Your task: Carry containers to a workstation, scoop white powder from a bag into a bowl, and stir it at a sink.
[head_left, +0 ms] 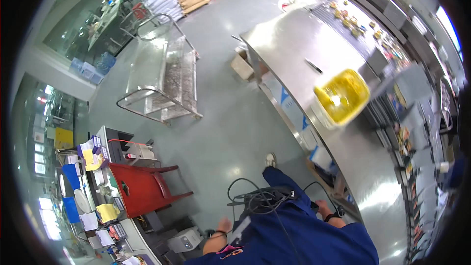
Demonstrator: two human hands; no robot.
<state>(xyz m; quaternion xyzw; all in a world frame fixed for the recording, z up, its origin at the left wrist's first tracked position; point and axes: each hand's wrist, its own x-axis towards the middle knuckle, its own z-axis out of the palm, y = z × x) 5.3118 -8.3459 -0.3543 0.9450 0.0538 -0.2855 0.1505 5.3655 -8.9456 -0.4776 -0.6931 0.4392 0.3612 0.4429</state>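
Here, my left hand (223,225) hung low beside my blue trousers, its grip empty and the fingers loosely curled; my right hand (324,207), watch on the wrist, sat by a black cable (255,197), though I could not tell its grip. Farther right ran the steel table (294,44), carrying a yellow basket (342,96). A red chair (142,186) stood near left.

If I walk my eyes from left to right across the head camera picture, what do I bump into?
Cluttered desk → red chair → metal trolley → left hand → right hand → yellow basket on the steel table.
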